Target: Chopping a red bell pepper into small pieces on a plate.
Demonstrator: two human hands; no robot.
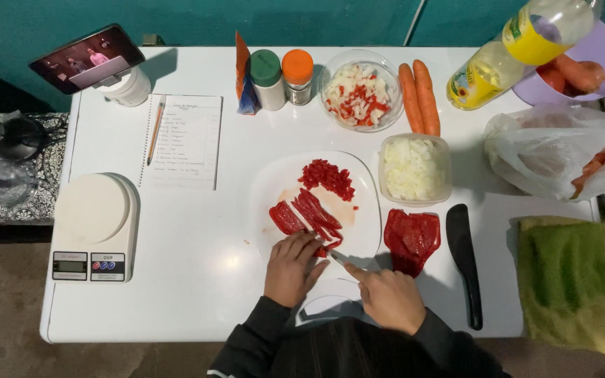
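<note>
A white cutting board (365, 182) lies on the white table (204, 294) in front of me. On it are red pepper strips (306, 213) and a pile of diced red pepper (327, 177). My left hand (290, 268) presses its fingertips on the near ends of the strips. My right hand (386, 295) grips a knife (335, 257) whose blade points left at the strips next to my left fingers. A flat piece of red pepper (412, 238) lies on the table just right of the board.
A tub of chopped onion (414, 168), a glass bowl of diced mix (360, 89), two carrots (419, 94), spice jars (283, 77), an oil bottle (519, 49), a plastic bag (561, 150), a black knife sheath (464, 262), a green towel (572, 283), a kitchen scale (92, 227), a notepad (182, 140), a phone (87, 57).
</note>
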